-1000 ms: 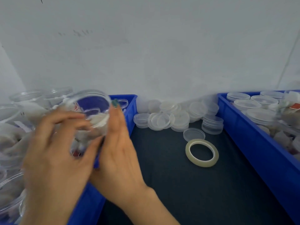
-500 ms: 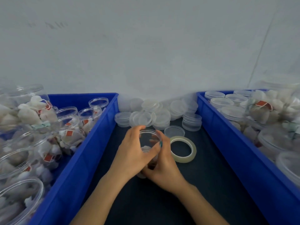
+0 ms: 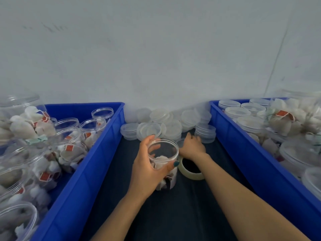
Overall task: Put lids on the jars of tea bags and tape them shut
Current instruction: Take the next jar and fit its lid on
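A clear open jar [image 3: 167, 150] with tea bags in its bottom stands on the dark table [image 3: 182, 214] between two bins. My left hand [image 3: 147, 171] grips it from the left, thumb on the near side of the rim and fingers round the far side. My right hand [image 3: 192, 147] reaches past the jar, palm down, and rests on a single clear lid [image 3: 181, 142] whose edge shows at its left. A roll of clear tape [image 3: 190, 176] lies flat right of the jar, partly under my right wrist.
A heap of clear lids [image 3: 166, 126] lies against the wall behind the hands. The left blue bin [image 3: 97, 153] holds several open jars of tea bags. The right blue bin [image 3: 243, 145] holds lidded jars.
The jar came out of the left bin and down onto the table. My right hand has let go of it and moved forward onto the single lid; my left hand still holds the jar.
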Demonstrator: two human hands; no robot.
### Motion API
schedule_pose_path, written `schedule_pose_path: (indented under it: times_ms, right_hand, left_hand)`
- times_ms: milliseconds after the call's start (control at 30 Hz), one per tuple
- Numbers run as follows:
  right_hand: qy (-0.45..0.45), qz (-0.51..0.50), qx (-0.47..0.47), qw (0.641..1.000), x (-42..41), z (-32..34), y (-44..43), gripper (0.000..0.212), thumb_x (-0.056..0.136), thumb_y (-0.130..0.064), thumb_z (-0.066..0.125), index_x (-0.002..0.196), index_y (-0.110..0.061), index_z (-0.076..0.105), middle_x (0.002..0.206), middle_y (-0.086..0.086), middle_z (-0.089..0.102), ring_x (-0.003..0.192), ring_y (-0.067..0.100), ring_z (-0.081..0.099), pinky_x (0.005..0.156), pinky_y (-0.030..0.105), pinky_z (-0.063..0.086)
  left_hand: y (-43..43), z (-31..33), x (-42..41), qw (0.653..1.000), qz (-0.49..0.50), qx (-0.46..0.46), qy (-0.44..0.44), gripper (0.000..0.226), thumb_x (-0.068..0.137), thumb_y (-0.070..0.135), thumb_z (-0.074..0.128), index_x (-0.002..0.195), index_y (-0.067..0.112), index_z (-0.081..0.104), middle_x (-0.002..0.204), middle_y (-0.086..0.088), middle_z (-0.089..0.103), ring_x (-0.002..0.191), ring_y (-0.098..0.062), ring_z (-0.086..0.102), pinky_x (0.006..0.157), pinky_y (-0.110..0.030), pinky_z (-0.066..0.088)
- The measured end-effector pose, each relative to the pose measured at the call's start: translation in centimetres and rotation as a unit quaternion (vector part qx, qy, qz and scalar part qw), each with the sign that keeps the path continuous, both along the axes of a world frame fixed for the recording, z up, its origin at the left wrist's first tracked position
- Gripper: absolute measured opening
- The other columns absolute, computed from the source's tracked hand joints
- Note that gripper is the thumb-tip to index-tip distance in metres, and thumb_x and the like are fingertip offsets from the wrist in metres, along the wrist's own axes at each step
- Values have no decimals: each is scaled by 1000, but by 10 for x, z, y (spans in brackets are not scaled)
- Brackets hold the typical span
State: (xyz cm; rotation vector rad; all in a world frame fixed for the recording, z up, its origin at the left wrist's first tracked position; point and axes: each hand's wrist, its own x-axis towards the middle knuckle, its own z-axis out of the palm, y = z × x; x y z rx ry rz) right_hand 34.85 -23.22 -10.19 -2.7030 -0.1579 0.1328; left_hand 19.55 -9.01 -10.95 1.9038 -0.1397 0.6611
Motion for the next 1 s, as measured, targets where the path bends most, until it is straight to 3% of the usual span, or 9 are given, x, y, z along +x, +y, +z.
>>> schedule_pose_path:
  times_ms: [200, 267, 333, 400, 467, 567, 633, 800, 1000]
  right_hand:
    - [-108, -58, -43, 991, 2, -4, 9, 79, 88, -55, 67, 145, -8, 38, 150, 15, 43, 139, 33, 37, 106, 47, 40]
    - [-172, -71, 10, 983, -5, -1, 3, 88, 86, -61, 67, 151, -15, 32, 151, 14, 41, 138, 34, 40, 105, 49, 42]
    - [-208, -78, 147, 964, -16, 8, -3, 91, 84, -65, 68, 155, -24, 30, 150, 10, 42, 136, 30, 44, 100, 45, 47]
    - [-208, -68, 352, 910, -32, 23, -7, 83, 82, -62, 71, 151, -31, 38, 139, -1, 47, 124, 17, 51, 96, 31, 49]
    - [-175, -33, 549, 816, -55, 37, -10, 61, 82, -53, 74, 136, -34, 53, 125, -14, 53, 114, 7, 54, 99, 30, 50]
    - [-143, 78, 642, 749, -93, 42, -7, 42, 79, -36, 84, 110, -21, 61, 116, -4, 65, 109, 8, 65, 92, 29, 55]
    - [-128, 155, 638, 744, -115, 34, -2, 39, 78, -20, 84, 103, -10, 55, 125, 0, 62, 118, 4, 63, 91, 23, 55]
    - [-183, 197, 496, 825, -130, 13, -7, 35, 77, -12, 84, 98, -14, 56, 136, -1, 55, 133, 14, 51, 108, 40, 48]
    - [-178, 212, 491, 826, -136, 10, -8, 35, 81, -14, 82, 106, -14, 57, 134, 2, 55, 132, 18, 52, 109, 51, 44]
  left_hand:
    - [2, -1, 2, 1000, -4, 13, 0, 90, 68, 64, 77, 144, 36, 37, 135, 19, 56, 126, 1, 54, 99, -18, 48]
    - [1, -1, 2, 1000, -4, 14, -1, 88, 68, 64, 76, 143, 38, 37, 135, 18, 56, 126, 1, 54, 98, -15, 47]
    - [2, -2, 3, 1000, -8, 13, -3, 89, 68, 63, 76, 143, 37, 37, 135, 17, 56, 126, 0, 53, 98, -17, 48]
    - [1, -3, 2, 1000, -10, 9, -3, 92, 67, 64, 75, 145, 34, 37, 136, 17, 56, 127, 1, 53, 99, -19, 48]
    - [1, -3, 0, 1000, -12, 3, 1, 96, 66, 65, 76, 147, 34, 35, 135, 21, 55, 127, 4, 51, 100, -18, 48]
    - [-1, -1, -3, 1000, -21, -13, 3, 105, 62, 77, 76, 149, 40, 30, 133, 30, 54, 124, 8, 52, 94, -9, 45]
    - [-3, 0, -4, 999, -23, -31, 11, 110, 58, 82, 75, 148, 43, 27, 130, 27, 58, 120, 8, 56, 91, -10, 47]
    - [-1, -4, -3, 999, -20, -25, 18, 100, 66, 56, 83, 145, 57, 21, 131, 25, 57, 117, 7, 58, 92, -17, 53]
    - [-1, -3, -7, 999, -48, -14, -11, 88, 76, 50, 79, 146, 51, 26, 132, 26, 54, 122, -1, 57, 91, -13, 49]
